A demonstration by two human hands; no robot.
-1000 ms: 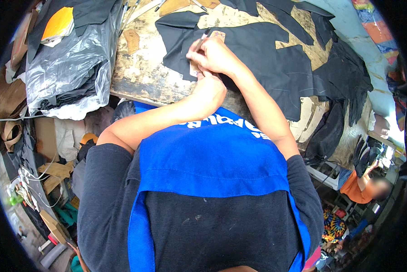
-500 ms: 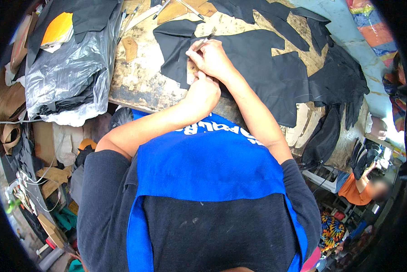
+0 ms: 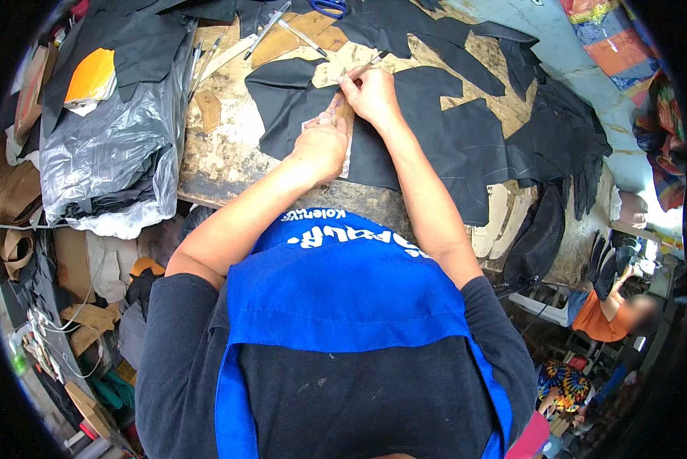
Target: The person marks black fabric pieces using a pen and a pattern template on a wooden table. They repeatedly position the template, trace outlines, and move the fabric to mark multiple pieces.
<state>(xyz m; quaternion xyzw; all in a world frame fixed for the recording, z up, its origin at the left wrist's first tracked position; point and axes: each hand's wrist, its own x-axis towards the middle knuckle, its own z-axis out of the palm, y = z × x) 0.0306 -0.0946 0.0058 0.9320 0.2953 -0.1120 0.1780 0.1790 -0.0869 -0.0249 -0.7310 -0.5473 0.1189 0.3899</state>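
Observation:
A pen [image 3: 376, 59] with a dark end is held in my right hand [image 3: 374, 96], its fingers pinched near the shaft's lower part. My left hand [image 3: 320, 151] presses a narrow tan pattern piece [image 3: 348, 157] with pale edges down onto black sheet material [image 3: 420, 149]. Its fingers reach along the piece, beside my right hand, and hide much of it. Both hands rest over the black material, which lies on the worn wooden table [image 3: 221, 164]. The pen tip is too small to make out.
Pens [image 3: 268, 29], tan pattern pieces [image 3: 208, 111] and blue-handled scissors [image 3: 328, 7] lie on the table's far side. Black offcuts [image 3: 565, 126] cover its right end. A clear plastic bag [image 3: 106, 164] of black pieces sits at left. A person in orange [image 3: 600, 317] works at far right.
My left hand has shifted down and left, leaving more of the pattern piece showing. My right hand has moved slightly right with the pen. The view has shifted, bringing the scissors in.

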